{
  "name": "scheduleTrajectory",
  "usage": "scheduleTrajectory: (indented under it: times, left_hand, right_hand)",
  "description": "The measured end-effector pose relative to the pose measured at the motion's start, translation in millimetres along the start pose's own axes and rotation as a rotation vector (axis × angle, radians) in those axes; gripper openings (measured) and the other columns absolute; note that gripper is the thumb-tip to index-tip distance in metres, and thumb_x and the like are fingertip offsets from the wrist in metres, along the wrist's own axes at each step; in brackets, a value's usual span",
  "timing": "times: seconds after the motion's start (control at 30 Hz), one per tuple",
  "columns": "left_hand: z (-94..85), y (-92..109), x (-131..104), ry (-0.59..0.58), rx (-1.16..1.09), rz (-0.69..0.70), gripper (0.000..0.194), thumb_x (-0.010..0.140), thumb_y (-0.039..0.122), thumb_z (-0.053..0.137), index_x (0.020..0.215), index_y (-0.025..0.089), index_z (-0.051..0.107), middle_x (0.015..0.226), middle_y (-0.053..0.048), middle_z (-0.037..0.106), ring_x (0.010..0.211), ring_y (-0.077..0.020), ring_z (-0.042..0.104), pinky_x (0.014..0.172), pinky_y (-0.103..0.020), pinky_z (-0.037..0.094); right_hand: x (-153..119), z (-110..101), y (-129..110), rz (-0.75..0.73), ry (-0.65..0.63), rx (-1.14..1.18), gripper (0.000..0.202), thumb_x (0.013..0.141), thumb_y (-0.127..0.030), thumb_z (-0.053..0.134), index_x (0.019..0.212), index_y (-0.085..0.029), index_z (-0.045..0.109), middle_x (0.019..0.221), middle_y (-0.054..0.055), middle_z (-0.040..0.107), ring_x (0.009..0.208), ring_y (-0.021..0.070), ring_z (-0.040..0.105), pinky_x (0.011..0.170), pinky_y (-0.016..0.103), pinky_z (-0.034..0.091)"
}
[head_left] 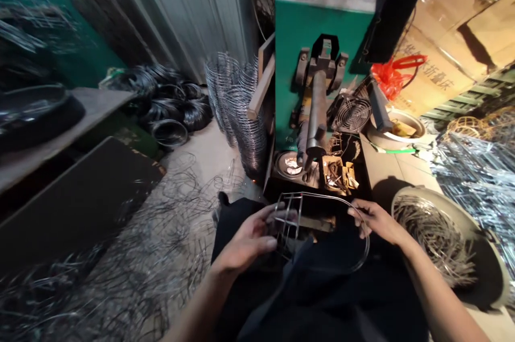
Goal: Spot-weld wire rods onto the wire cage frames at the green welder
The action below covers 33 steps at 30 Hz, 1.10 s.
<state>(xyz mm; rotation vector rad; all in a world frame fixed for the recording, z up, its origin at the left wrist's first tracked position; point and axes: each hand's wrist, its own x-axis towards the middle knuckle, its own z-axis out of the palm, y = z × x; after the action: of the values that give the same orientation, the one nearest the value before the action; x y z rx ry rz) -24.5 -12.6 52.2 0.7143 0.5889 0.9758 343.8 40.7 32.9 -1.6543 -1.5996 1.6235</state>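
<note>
A wire frame [298, 213] with a small barred section at its left and a long curved wire loop at its right is held above my lap. My left hand [255, 237] is at the barred section, its fingers behind and around the thin bars and its thumb stretched out. My right hand [370, 220] pinches the curved wire at the right side. In front of the wire frame stands a green machine [289, 63] with a thick metal cylinder [317, 111] reaching toward me.
Stacked wire rings [245, 117] stand left of the machine. Loose wires [161, 235] litter the floor. At the right are a basin [493, 277] of short wire pieces, a round tub [392, 141] and cardboard boxes [446, 25]. A dark board [80, 197] leans at the left.
</note>
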Motion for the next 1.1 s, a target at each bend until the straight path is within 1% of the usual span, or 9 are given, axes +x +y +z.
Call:
scheduleTrajectory:
  times: [0.1, 0.2, 0.3, 0.43, 0.5, 0.63, 0.8, 0.93, 1.1]
  left_hand:
    - [-14.0, -5.6, -7.5, 0.057, -0.012, -0.035, 0.085, 0.068, 0.032, 0.084, 0.144, 0.028, 0.044, 0.145, -0.016, 0.05, 0.127, -0.0369, 0.053, 0.095, -0.045, 0.049]
    - [-23.6, -42.6, -19.4, 0.232, -0.004, -0.265, 0.095, 0.075, 0.034, 0.08, 0.151, 0.037, 0.025, 0.143, -0.017, 0.051, 0.12, -0.0345, 0.059, 0.081, -0.042, 0.054]
    - [-25.1, -88.5, -48.5, 0.34, -0.009, -0.433, 0.092, 0.075, 0.041, 0.08, 0.149, 0.03, 0.027, 0.127, -0.018, 0.06, 0.104, -0.0297, 0.067, 0.079, -0.04, 0.054]
    - [-15.7, -118.1, -74.2, 0.348, 0.01, -0.408, 0.082, 0.071, 0.036, 0.085, 0.139, 0.019, 0.041, 0.094, -0.009, 0.07, 0.083, -0.0216, 0.071, 0.08, -0.034, 0.053]
    - [-9.5, -116.1, -65.7, 0.414, 0.016, -0.342, 0.076, 0.073, 0.037, 0.083, 0.136, 0.019, 0.044, 0.081, -0.004, 0.069, 0.071, -0.0179, 0.068, 0.072, -0.031, 0.053]
    - [1.3, -94.9, -21.5, 0.467, 0.022, -0.174, 0.07, 0.077, 0.038, 0.079, 0.135, 0.015, 0.048, 0.065, 0.003, 0.061, 0.054, -0.0112, 0.058, 0.058, -0.025, 0.051]
    - [11.3, -72.0, 25.5, 0.468, 0.081, 0.031, 0.068, 0.075, 0.035, 0.081, 0.134, 0.015, 0.053, 0.065, 0.005, 0.056, 0.053, -0.0079, 0.051, 0.056, -0.023, 0.051]
    - [9.9, -64.8, 44.6, 0.498, 0.11, 0.113, 0.069, 0.076, 0.034, 0.08, 0.138, 0.017, 0.053, 0.063, 0.007, 0.05, 0.052, -0.006, 0.046, 0.053, -0.019, 0.045]
    - [5.6, -58.2, 58.7, 0.508, 0.101, 0.135, 0.074, 0.075, 0.035, 0.081, 0.141, 0.018, 0.053, 0.062, 0.007, 0.048, 0.051, -0.0052, 0.042, 0.052, -0.018, 0.042]
  right_hand:
    - [-2.0, 17.3, 4.6, 0.086, -0.109, 0.082, 0.057, 0.072, -0.06, 0.075, 0.11, -0.023, 0.052, 0.069, -0.006, 0.057, 0.043, 0.0098, 0.055, 0.044, 0.022, 0.045]
    - [6.1, 30.7, 19.8, 0.124, -0.215, 0.085, 0.06, 0.07, -0.054, 0.078, 0.116, -0.023, 0.055, 0.068, -0.006, 0.059, 0.045, 0.0096, 0.053, 0.042, 0.021, 0.044]
    - [11.0, 35.2, 36.7, 0.069, -0.249, 0.005, 0.049, 0.069, -0.047, 0.079, 0.109, -0.023, 0.065, 0.079, -0.001, 0.067, 0.058, 0.0135, 0.059, 0.047, 0.022, 0.044]
    - [10.3, 29.0, 37.3, -0.145, -0.188, -0.117, 0.027, 0.066, -0.042, 0.082, 0.081, -0.021, 0.074, 0.083, 0.002, 0.069, 0.076, 0.0173, 0.06, 0.067, 0.026, 0.047]
    - [9.7, 23.7, 28.5, -0.208, -0.175, -0.137, 0.025, 0.069, -0.044, 0.08, 0.073, -0.021, 0.073, 0.079, 0.002, 0.066, 0.079, 0.0173, 0.058, 0.071, 0.027, 0.046]
    - [13.6, 16.0, 8.4, -0.227, -0.17, 0.007, 0.038, 0.078, -0.055, 0.071, 0.073, -0.018, 0.064, 0.069, -0.001, 0.056, 0.066, 0.0132, 0.049, 0.063, 0.025, 0.039]
    - [35.0, 12.9, -15.3, -0.35, 0.187, 0.121, 0.049, 0.079, -0.059, 0.068, 0.059, -0.019, 0.048, 0.059, -0.005, 0.038, 0.058, 0.0103, 0.033, 0.057, 0.026, 0.028]
    - [59.2, 10.0, -29.3, -0.399, 0.288, 0.1, 0.053, 0.075, -0.058, 0.073, 0.057, -0.019, 0.042, 0.06, -0.005, 0.036, 0.06, 0.0106, 0.031, 0.059, 0.027, 0.027]
    - [84.1, 3.7, -30.5, -0.408, 0.3, 0.099, 0.05, 0.077, -0.054, 0.073, 0.059, -0.019, 0.041, 0.062, -0.004, 0.036, 0.062, 0.011, 0.032, 0.06, 0.027, 0.028]
